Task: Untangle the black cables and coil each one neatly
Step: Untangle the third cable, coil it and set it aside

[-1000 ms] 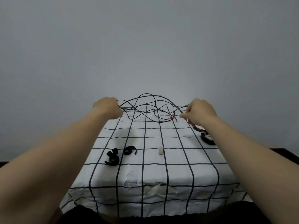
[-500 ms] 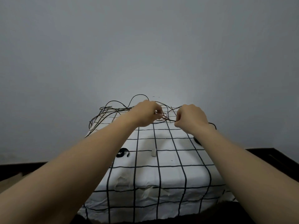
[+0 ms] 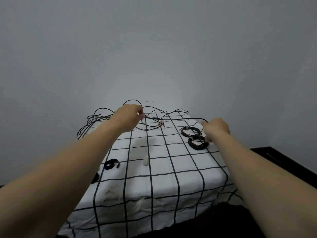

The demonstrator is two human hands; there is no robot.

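A tangle of thin black cables (image 3: 96, 118) sprawls over the far left of the table, with loops rising above the far edge. My left hand (image 3: 129, 117) pinches a strand at the far middle. From there one black cable (image 3: 180, 119) runs taut to the right, and my right hand (image 3: 217, 128) grips its other end. Two coiled black cables (image 3: 190, 131) (image 3: 198, 143), bound with white tape, lie at the far right just left of my right hand.
The table wears a white cloth with a black grid (image 3: 154, 177). A small white tape roll (image 3: 145, 160) stands mid-table. Black hook-and-loop straps (image 3: 111, 164) (image 3: 95, 177) lie at the left. A dark floor edge (image 3: 274, 158) shows at right.
My hands were close together at the far middle; my right hand has pulled away to the right, drawing one cable taut. The view shifted left, bringing the coiled cables into sight.
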